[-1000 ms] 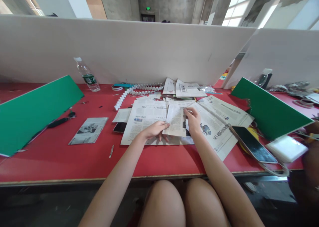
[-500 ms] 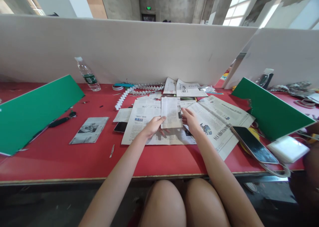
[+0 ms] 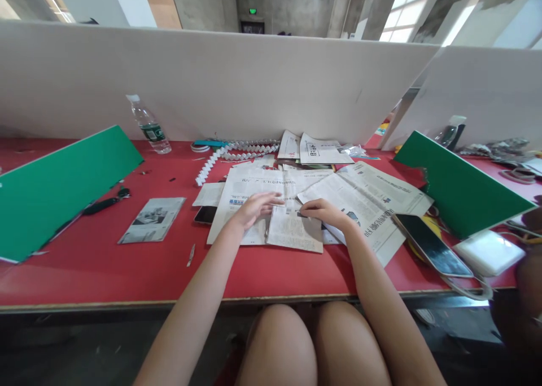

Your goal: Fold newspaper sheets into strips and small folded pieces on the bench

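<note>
A small folded piece of newspaper (image 3: pixel 295 231) lies slightly slanted on a larger newspaper sheet (image 3: pixel 237 222), its lower edge overhanging onto the red tabletop. My left hand (image 3: pixel 257 207) is at its upper left corner, fingers stretched out and flat, reaching over the top edge. At the upper right edge my right hand (image 3: pixel 322 210) has its fingertips pinched together on the folded piece. Another newspaper sheet (image 3: pixel 372 205), with a cartoon figure, spreads out to the right. Off to the left rests a separate folded newspaper (image 3: pixel 153 220) with a grey photo.
Behind are a zigzag folded-paper chain (image 3: pixel 207 169) and stacked newspapers (image 3: pixel 324 150). A phone (image 3: pixel 432 245) and a white box (image 3: pixel 490 253) sit at right. Green boards (image 3: pixel 63 188) flank both sides. A water bottle (image 3: pixel 150 127) and a box cutter (image 3: pixel 104 204) are at left.
The folded newspaper piece has come down from between both hands onto the large sheet, nearer me. My left hand has let go and opened; my right has moved to its upper edge.
</note>
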A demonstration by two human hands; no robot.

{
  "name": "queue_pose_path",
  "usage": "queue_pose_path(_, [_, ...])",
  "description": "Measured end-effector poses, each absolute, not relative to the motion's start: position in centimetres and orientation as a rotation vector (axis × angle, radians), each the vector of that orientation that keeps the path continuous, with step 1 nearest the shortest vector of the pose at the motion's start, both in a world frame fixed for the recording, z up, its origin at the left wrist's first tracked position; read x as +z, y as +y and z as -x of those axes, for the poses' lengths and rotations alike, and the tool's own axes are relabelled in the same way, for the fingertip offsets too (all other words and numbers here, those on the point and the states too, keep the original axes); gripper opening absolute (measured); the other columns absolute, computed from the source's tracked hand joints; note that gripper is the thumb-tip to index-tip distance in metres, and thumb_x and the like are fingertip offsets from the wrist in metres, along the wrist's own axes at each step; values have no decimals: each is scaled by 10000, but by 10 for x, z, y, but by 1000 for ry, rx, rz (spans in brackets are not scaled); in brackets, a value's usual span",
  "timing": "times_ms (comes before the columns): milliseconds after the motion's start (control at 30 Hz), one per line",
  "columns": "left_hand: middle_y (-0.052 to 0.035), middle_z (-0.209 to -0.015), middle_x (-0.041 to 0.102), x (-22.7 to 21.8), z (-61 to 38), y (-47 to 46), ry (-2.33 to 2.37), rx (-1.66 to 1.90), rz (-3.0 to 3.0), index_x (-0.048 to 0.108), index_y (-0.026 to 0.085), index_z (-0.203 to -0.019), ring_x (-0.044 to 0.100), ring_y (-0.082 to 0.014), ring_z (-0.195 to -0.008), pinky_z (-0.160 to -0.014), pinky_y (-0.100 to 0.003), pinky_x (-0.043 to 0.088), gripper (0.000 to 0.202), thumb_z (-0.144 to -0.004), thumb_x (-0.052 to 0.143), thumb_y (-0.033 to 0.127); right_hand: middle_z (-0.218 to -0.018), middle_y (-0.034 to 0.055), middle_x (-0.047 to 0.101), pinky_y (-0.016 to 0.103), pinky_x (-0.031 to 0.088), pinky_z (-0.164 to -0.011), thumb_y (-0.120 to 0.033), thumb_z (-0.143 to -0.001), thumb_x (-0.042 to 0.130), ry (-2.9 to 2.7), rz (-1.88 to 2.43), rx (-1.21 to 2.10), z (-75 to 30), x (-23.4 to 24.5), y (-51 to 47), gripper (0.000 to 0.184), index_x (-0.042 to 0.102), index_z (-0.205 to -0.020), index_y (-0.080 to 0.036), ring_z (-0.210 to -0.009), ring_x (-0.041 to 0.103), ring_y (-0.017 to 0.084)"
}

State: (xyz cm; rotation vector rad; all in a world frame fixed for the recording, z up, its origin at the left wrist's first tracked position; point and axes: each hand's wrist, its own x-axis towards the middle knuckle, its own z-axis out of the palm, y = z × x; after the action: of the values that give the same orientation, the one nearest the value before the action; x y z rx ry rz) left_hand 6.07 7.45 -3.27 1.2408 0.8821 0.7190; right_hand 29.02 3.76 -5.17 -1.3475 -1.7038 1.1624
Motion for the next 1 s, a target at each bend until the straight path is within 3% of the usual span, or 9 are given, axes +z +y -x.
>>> queue_pose_path(167, [-59,-791,702,-46,-79,65,1002,603,-1813,696,152,-744,613,-188,-786,-717,-279,433,178,-737,583,289,-717,13,699,291,446,-666,-291,-694,622,-1820,1286,1033,-279,-56,38,130,722,-693,-207,-691,604,174])
queue_pose_path(400, [3,-599,588,-45,-85,61,1010,589,-1955,635,146,-615,519,-133,-614,-578,-238,364,159,-689,506,202,-727,8,671,270,439,-673,-199,-698,560,-1887,1218,884,-265,-58,38,143,702,-713,-212,-712,599,159])
queue_pose_path(767, [-8,-537,564,-36,-63,72,1128,600,-1586,619,145,-625,522,-105,-470,-489,-238,422,124,-705,587,233,-725,10,651,276,421,-679,-266,-695,582,-1724,1285,841,-282,-49,39,115,677,-688,-200,-708,568,159])
queue_pose_path(1000, [-75,-728,648,-41,-61,74,1220,828,-1470,611,144,-766,590,-130,-584,-566,-264,482,153,-785,563,288,-711,12,650,276,422,-652,-268,-677,567,-1640,1344,770,-293,-51,40,128,673,-680,-196,-685,558,160])
